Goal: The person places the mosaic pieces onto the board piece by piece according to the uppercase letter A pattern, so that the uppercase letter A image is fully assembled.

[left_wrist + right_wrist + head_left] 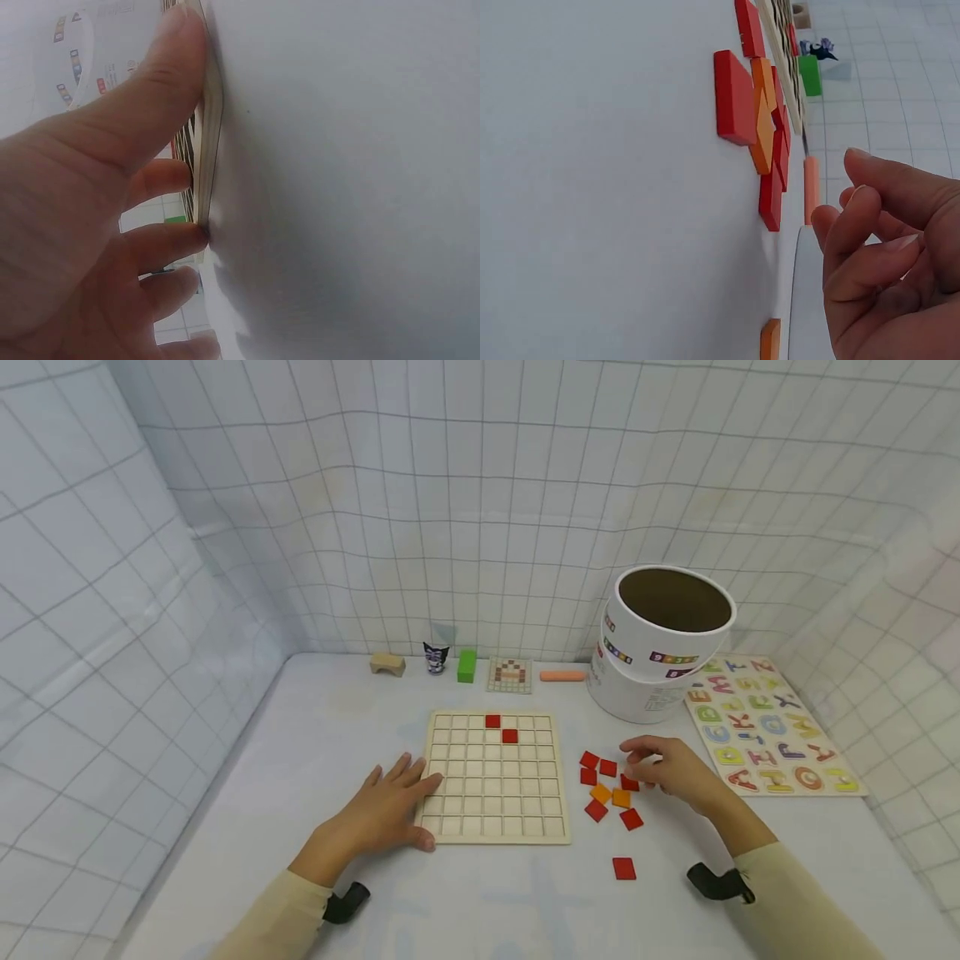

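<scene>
Red tile under curled right hand, centre-right; flat left hand steadying grid board; lifting needs firmer pinch.

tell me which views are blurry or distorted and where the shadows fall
Head view: sharp, even light, wide-angle bending of the gridded walls, faint shadow under the left hand. Left wrist view: hand close and soft, dark shadow beside the wooden grid board. Right wrist view: right hand blurred, red tiles clearer.
</scene>
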Available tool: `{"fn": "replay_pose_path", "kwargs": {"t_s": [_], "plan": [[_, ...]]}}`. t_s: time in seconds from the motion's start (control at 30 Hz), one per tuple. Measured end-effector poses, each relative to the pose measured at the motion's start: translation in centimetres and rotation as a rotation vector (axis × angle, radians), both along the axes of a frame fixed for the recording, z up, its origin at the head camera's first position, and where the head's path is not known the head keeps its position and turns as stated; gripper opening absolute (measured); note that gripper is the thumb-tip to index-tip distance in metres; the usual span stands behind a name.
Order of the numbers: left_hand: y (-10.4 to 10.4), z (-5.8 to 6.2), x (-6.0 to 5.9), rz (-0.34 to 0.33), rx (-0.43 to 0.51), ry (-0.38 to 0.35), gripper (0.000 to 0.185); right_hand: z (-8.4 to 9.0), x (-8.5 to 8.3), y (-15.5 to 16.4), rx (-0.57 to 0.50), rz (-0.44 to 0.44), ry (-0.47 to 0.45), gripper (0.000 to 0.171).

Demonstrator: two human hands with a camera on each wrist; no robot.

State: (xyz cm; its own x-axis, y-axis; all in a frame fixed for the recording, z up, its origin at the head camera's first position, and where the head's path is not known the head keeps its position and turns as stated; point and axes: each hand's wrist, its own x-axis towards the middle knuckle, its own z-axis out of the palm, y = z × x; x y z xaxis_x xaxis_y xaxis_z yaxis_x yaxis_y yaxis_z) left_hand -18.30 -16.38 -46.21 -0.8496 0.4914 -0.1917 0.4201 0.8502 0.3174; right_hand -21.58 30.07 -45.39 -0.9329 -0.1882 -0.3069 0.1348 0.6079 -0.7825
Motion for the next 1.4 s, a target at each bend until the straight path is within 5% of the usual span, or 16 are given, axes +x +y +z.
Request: {"fn": "replay_pose_path", "kwargs": {"t_s": [0.3,0.83,1.0,1.4], "plan": [[0.3,0.2,0.0,-0.016,0.002,0.007,0.096,-1.1,1.9,1.3,0.108,0.058,0.04,0.039],[0.5,0.4,0.1,-0.016,0.0,0.009,0.096,-1.4,2.0,0.6,0.224,0.06,0.143,0.02],[0.6,0.4,0.1,-0.019,-0.002,0.019,0.096,-1.5,1.7,1.0,0.134,0.02,0.114,0.018],[0.5,0.6,0.3,-0.007,-0.017,0.022,0.096,-0.6,-0.3,0.5,-0.248,-0.095,-0.043,0.052]]}}
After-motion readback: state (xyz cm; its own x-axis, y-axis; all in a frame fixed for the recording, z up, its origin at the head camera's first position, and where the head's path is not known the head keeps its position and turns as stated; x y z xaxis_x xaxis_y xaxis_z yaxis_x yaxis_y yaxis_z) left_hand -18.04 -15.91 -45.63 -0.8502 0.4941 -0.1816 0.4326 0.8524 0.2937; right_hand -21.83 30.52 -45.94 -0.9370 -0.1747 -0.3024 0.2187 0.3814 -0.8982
